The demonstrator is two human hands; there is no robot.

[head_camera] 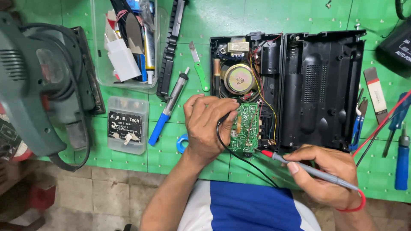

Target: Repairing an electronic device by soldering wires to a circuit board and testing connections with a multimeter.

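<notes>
In the middle of the frame the green circuit board point(244, 127) is lying inside the opened black radio case point(246, 92), just below the round speaker point(239, 78), and its long axis is running from the top of the frame toward the bottom. The left hand point(207, 128) is resting directly to the left of the board, clenched around a black probe point(224, 119) whose tip is touching the left edge of the board; the black lead point(239, 158) is curving down from it toward the lower centre. The right hand point(327, 173) is sitting at the lower right, well below and to the right of the board, and it is grasping the red probe point(299, 166) like a pen. This probe is lying almost flat, pointing up and to the left, with its red tip just beside the lower right corner of the board; I cannot tell if it is really touching there. So the board is between the two probe tips, with the left hand clearly the nearer one. The detached back cover point(321, 90) is lying open to the right of the case on the green surface point(192, 17), and a blue desoldering pump point(169, 107) is lying to the left of the left hand.
</notes>
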